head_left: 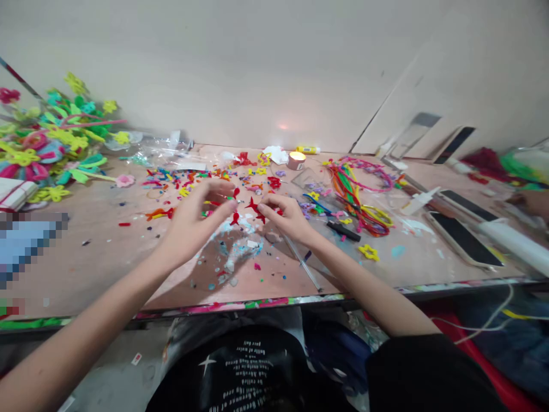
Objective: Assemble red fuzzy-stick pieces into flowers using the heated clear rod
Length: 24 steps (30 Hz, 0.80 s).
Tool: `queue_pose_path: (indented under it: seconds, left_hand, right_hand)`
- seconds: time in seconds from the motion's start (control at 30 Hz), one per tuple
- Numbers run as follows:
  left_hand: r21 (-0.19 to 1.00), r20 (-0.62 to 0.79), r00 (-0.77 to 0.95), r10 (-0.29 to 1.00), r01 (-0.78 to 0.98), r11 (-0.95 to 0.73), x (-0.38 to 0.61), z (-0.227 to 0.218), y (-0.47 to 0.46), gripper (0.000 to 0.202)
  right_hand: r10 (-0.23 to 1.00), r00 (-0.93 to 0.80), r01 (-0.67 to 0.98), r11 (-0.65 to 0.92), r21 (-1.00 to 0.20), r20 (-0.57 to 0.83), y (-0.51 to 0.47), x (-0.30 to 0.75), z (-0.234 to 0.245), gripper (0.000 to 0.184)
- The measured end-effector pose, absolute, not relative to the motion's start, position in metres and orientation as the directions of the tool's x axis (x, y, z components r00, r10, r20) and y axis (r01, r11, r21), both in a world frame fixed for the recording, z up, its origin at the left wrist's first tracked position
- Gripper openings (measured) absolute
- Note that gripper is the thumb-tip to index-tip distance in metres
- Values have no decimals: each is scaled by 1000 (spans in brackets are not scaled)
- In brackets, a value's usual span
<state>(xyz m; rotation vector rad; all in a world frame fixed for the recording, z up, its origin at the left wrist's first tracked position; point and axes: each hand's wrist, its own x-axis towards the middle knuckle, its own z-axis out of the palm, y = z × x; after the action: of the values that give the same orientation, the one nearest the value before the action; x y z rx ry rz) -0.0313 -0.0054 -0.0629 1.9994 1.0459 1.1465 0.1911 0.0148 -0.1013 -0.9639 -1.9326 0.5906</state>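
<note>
My left hand (199, 209) is raised over the middle of the table, fingers curled and thumb forward. At its fingertips is a red fuzzy pipe-cleaner piece (235, 219) with rounded lobes above and below the thumb; the thumb hides its middle. Facing it, my right hand (289, 217) pinches a red star-shaped pipe-cleaner piece (254, 205) with pointed arms. A small gap separates the two red pieces. Beneath the hands lies a patch of pale blue and white dried residue (240, 246).
A lit candle (297, 160) burns behind my hands, beside a yellow glue stick (307, 150). Pipe-cleaner flowers (55, 137) pile up at left. Pipe-cleaner bundles (354, 194), a black clip-like object (343, 231), a glue bottle (419, 200) and phones (465, 239) lie at right. Another person's hand (534, 205) shows far right.
</note>
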Motion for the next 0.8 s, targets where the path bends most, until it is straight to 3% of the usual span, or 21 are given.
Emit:
queue_pose_path:
  seconds: [0.1, 0.17, 0.27, 0.4, 0.63, 0.73, 0.8]
  left_hand:
    - [847, 278, 365, 889, 344, -406, -19, -77, 14, 24]
    - [908, 202, 408, 890, 262, -327, -10, -87, 23, 24]
    - [969, 154, 435, 887, 108, -220, -4, -92, 25, 24]
    - [988, 107, 461, 881, 49, -145, -4, -86, 19, 20]
    - [998, 68, 370, 927, -18, -65, -9, -83, 19, 15]
    - [988, 84, 270, 959, -148, -45, -16, -80, 24, 16]
    - [963, 75, 185, 980, -267, -23, -22, -74, 29, 17]
  right_hand:
    - [796, -348, 380, 602, -702, 495, 14, 191, -100, 32]
    - [785, -358, 378, 616, -691, 505, 14, 192, -99, 32]
    - [767, -381, 370, 638, -675, 517, 14, 192, -100, 33]
    - [749, -407, 361, 658, -661, 523, 13, 190, -102, 34]
    - [777, -286, 422, 628, -654, 561, 15, 195, -91, 27]
    - [788, -147, 474, 587, -657, 598, 16, 207, -84, 24]
    - [811, -156, 537, 549, -641, 564, 13, 214, -84, 22]
